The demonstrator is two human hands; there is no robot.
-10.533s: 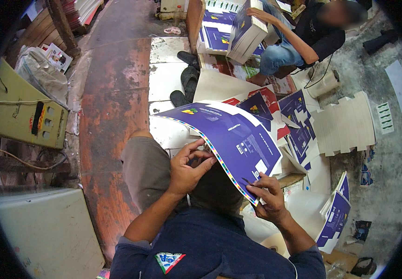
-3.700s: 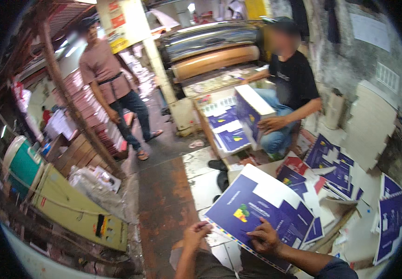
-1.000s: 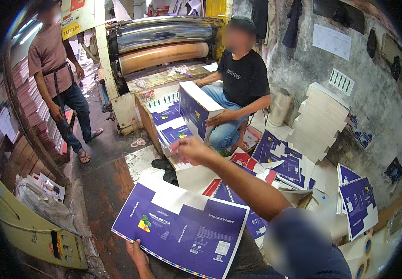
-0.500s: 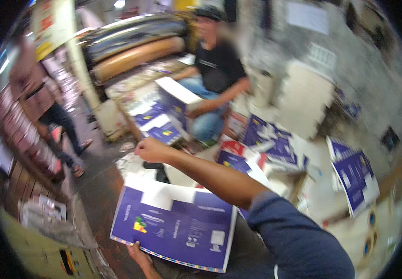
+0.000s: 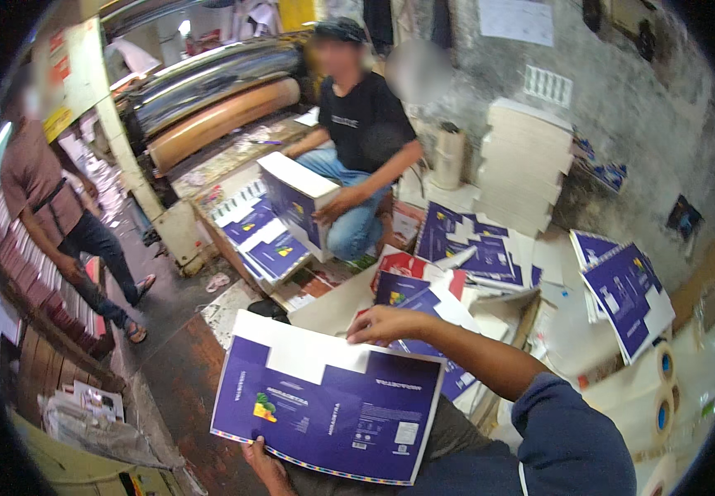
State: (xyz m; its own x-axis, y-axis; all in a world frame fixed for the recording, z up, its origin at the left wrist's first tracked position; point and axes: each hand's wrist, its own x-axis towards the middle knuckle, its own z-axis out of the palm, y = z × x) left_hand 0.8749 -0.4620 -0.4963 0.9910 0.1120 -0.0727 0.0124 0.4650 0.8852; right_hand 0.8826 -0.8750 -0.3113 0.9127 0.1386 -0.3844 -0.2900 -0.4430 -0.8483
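A purple and white printed carton sheet (image 5: 312, 413) lies tilted over my lap, with a small fruit picture and a strip of coloured marks along its near edge. My left hand (image 5: 265, 465) grips that near edge, its thumb on top and the other fingers beneath. At the far edge, my right hand (image 5: 386, 326) is closed in a pinch on the white margin; its fingertips are partly hidden. Beyond it are more purple printed sheets (image 5: 448, 374) and a red and white sheet (image 5: 399, 263).
Across from me a seated co-worker (image 5: 365, 124) holds a thick stack of sheets (image 5: 291, 202). Another person (image 5: 51, 182) stands at left. Behind is a roller machine (image 5: 221, 124). Purple sheets (image 5: 626, 289) lie at right, beside rolls (image 5: 663, 364) and a pale cardboard stack (image 5: 523, 165).
My right hand has come down and to the right, from above the sheet to its far edge. The sheet has shifted slightly right, still in my left hand. The view has turned a little.
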